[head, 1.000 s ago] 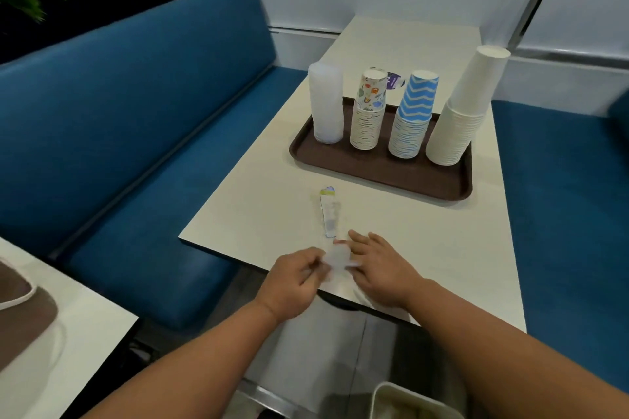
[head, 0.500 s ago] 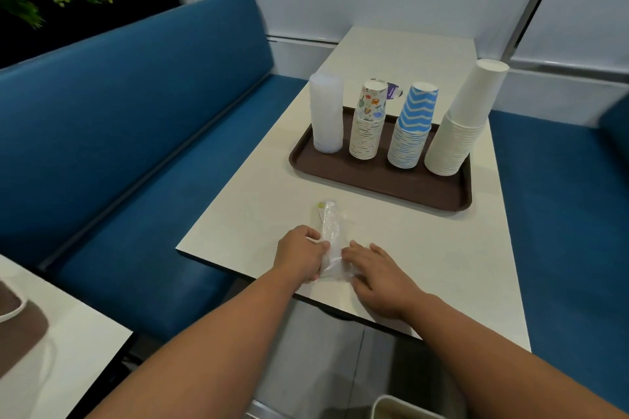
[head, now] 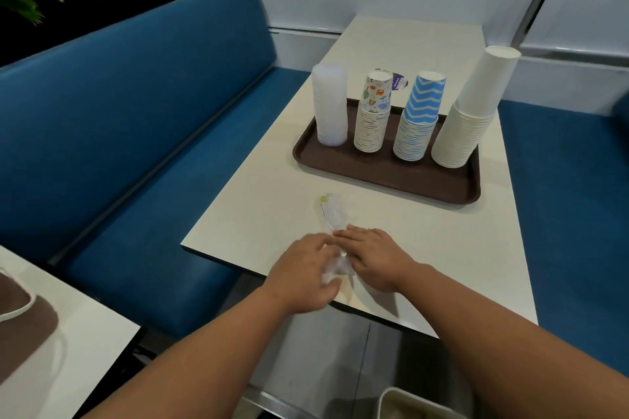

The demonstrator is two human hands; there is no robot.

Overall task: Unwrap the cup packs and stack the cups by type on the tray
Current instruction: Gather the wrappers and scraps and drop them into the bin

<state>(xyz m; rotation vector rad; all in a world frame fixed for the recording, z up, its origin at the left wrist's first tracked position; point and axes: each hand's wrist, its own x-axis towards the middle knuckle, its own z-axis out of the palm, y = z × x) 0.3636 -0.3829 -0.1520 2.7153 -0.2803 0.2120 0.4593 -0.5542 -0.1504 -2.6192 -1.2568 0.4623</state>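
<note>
The left hand (head: 303, 274) and the right hand (head: 372, 257) meet at the near edge of the pale laminate tabletop (head: 391, 214). Both work a crumpled clear plastic wrapper (head: 332, 231) that runs from between them toward the far side. The left hand's fingers curl around the wrapper's near end. The right hand lies with fingers extended flat, pressing the film down just beside the left.

Farther back, a brown rectangular plastic tray (head: 384, 175) carries four upright stacks, left to right: translucent plastic cups (head: 329, 109), paper cups with a multicolour print (head: 372, 112), blue-and-white zigzag paper cups (head: 420, 116), and plain white paper cups (head: 473, 112). The stacking appears complete; only wrapper disposal seems to remain.

Risks: the white stack leans right and is tallest, so a jolt to the tabletop could topple it. The thin film sits at the near edge and could slip off if released.
</note>
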